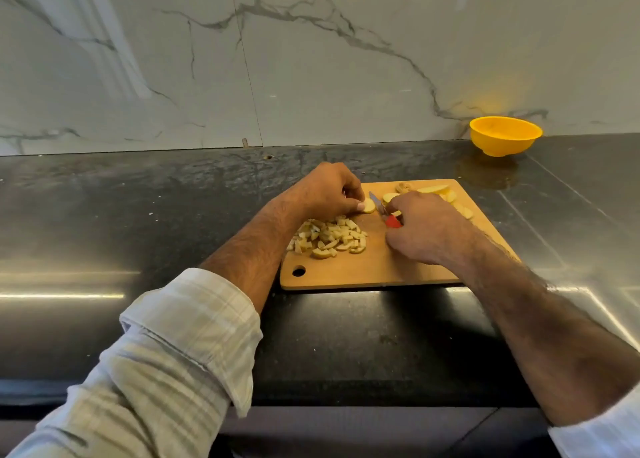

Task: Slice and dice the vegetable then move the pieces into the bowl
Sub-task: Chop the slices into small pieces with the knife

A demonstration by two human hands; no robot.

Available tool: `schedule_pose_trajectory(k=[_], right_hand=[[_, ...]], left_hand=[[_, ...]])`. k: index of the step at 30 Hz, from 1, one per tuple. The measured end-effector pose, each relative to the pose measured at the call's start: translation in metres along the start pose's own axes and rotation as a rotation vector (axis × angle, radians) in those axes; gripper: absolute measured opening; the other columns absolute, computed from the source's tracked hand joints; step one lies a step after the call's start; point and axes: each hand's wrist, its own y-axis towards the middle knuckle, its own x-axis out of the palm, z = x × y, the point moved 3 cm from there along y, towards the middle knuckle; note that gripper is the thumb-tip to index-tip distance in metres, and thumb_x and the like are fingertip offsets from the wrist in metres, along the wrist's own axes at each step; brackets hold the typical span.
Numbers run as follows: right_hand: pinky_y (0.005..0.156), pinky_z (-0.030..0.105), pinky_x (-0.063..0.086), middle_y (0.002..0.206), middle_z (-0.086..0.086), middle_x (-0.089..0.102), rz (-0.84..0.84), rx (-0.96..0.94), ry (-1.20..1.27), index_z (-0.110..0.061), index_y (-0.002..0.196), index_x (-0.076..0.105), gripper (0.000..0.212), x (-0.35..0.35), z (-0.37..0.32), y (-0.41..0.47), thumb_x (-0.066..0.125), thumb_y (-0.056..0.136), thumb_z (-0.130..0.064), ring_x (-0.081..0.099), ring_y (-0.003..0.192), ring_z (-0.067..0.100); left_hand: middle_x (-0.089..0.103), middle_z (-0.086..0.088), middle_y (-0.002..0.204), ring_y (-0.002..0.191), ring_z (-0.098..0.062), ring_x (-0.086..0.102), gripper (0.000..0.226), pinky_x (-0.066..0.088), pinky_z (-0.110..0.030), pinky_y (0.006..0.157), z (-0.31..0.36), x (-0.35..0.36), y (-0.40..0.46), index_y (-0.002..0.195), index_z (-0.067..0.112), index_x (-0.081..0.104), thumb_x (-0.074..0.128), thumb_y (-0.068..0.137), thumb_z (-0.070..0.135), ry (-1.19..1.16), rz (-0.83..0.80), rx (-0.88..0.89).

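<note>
A wooden cutting board [377, 267] lies on the dark counter. My left hand [322, 191] pinches a round pale potato slice [369, 206] near the board's middle. My right hand [424, 229] grips a small knife with a red handle [393, 221]; its blade [377, 203] points toward that slice. A pile of diced potato pieces [329, 237] sits on the board's left part. More uncut slices [446, 194] lie at the board's far right, partly hidden behind my right hand. A yellow bowl [504, 135] stands at the back right by the wall.
The dark stone counter [138, 215] stretches left and right of the board. A white marble wall [311, 59] rises behind it. The counter's front edge runs just below the board.
</note>
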Motion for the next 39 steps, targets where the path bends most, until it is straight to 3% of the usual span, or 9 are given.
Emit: schedule_pose_trajectory(k=[4,7,17,22,29,34,39], right_hand=[[0.088,0.038,0.058,0.14,0.0,0.059,0.03,0.022,-0.019,-0.027,0.138,0.061,0.047,-0.005,-0.003,-0.004,0.068,0.091,-0.03,0.055,0.113,0.02],[0.08,0.035,0.054,0.136,-0.002,0.061,0.061,0.019,-0.063,-0.03,0.138,0.061,0.046,-0.001,-0.007,-0.008,0.065,0.092,-0.033,0.056,0.11,0.019],[0.075,0.034,0.05,0.129,-0.002,0.062,0.029,0.011,-0.126,-0.031,0.139,0.061,0.047,0.006,-0.016,-0.009,0.062,0.092,-0.038,0.052,0.102,0.017],[0.076,0.034,0.048,0.133,-0.003,0.062,0.002,-0.002,-0.147,-0.032,0.143,0.059,0.049,0.007,-0.016,-0.012,0.063,0.094,-0.038,0.058,0.113,0.02],[0.078,0.035,0.058,0.095,-0.007,0.058,-0.021,-0.035,-0.114,-0.026,0.132,0.066,0.039,0.005,-0.018,0.002,0.063,0.093,-0.031,0.058,0.093,0.017],[0.081,0.036,0.055,0.104,-0.003,0.06,0.01,-0.034,-0.092,-0.024,0.129,0.065,0.035,0.008,-0.019,0.002,0.062,0.095,-0.031,0.057,0.099,0.018],[0.09,0.038,0.051,0.131,-0.001,0.065,0.074,-0.048,-0.089,-0.026,0.137,0.062,0.039,0.009,-0.015,-0.009,0.056,0.099,-0.034,0.057,0.118,0.022]], left_hand=[[0.065,0.013,0.106,0.094,-0.005,0.061,0.012,0.052,-0.023,0.078,-0.002,0.003,0.001,0.104,0.028,0.081,0.081,0.093,0.031,-0.037,-0.008,-0.02],[0.062,0.015,0.107,0.096,-0.007,0.061,0.01,0.053,-0.026,0.081,-0.001,0.002,0.002,0.103,0.032,0.081,0.082,0.093,0.03,-0.031,-0.028,0.009],[0.061,0.017,0.105,0.095,-0.004,0.059,0.013,0.05,-0.025,0.079,0.001,0.002,0.002,0.106,0.031,0.083,0.081,0.093,0.028,0.017,-0.044,0.05],[0.062,0.017,0.102,0.096,-0.005,0.061,0.016,0.054,-0.027,0.084,0.005,0.0,0.001,0.109,0.028,0.084,0.08,0.094,0.024,0.029,-0.047,0.06],[0.064,0.014,0.105,0.097,-0.007,0.061,0.016,0.054,-0.026,0.084,0.009,0.0,0.001,0.108,0.027,0.084,0.081,0.093,0.021,0.037,-0.046,0.066],[0.065,0.018,0.099,0.092,-0.002,0.061,0.016,0.05,-0.018,0.08,0.01,-0.003,-0.001,0.107,0.024,0.084,0.081,0.093,0.018,0.031,-0.033,0.077],[0.067,0.02,0.094,0.089,-0.002,0.063,0.012,0.056,-0.026,0.085,0.01,-0.002,-0.005,0.102,0.023,0.086,0.083,0.091,0.019,0.035,0.009,0.068]])
